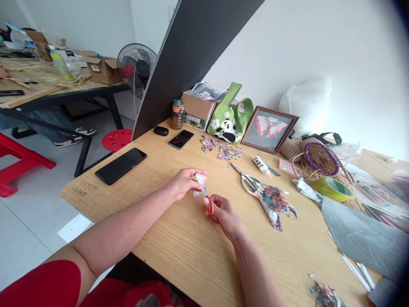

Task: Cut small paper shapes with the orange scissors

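Over the middle of the wooden table (179, 230), my left hand (185, 183) pinches a small white piece (200, 179), paper or cloth, between thumb and fingers. My right hand (222, 213) grips small scissors with orange handles (209, 205). Their blades point up and away and meet the white piece; whether they are cutting through it I cannot tell. Right of my hands lie larger white-handled scissors (247, 181), partly under patterned floral fabric (276, 200). Cut floral pieces (223, 151) are spread farther back.
Two phones (121, 165) (181, 139) and a black case (161, 131) lie left. A jar (177, 115), green panda bag (228, 121) and picture frame (270, 128) stand at the back. Glue bottle (261, 165), yellow tape roll (332, 189) and grey sheet (364, 230) are right.
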`<action>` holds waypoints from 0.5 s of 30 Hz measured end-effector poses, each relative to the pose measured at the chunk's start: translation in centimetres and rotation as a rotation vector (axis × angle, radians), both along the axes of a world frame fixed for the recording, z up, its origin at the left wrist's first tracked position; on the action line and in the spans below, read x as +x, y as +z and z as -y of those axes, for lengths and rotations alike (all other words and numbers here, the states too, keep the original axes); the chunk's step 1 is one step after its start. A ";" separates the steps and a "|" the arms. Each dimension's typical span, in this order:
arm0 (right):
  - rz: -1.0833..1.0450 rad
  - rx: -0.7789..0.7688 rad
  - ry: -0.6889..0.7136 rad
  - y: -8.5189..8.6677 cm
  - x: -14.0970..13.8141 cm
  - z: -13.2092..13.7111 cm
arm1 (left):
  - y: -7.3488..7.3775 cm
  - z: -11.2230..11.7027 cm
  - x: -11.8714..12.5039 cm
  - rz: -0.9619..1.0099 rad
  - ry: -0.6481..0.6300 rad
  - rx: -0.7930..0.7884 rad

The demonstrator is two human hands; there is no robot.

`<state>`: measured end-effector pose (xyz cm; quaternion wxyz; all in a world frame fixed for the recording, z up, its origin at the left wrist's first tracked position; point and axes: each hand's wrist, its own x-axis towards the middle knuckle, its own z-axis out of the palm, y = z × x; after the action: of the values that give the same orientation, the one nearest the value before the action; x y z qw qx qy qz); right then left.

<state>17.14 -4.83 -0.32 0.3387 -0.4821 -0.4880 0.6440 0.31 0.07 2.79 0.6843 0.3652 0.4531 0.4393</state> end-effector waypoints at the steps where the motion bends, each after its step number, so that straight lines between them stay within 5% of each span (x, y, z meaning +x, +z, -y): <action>1: 0.003 0.003 0.001 0.0 0.0 0.0 | 0.0 0.0 0.0 0.000 0.002 0.000; 15: 0.056 0.026 -0.028 0.4 0.1 -0.1 | -0.5 -0.3 -0.3 0.030 -0.025 -0.011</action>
<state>17.21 -4.71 0.06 0.3403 -0.5023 -0.4988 0.6189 0.04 0.41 2.28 0.6986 0.3604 0.4404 0.4337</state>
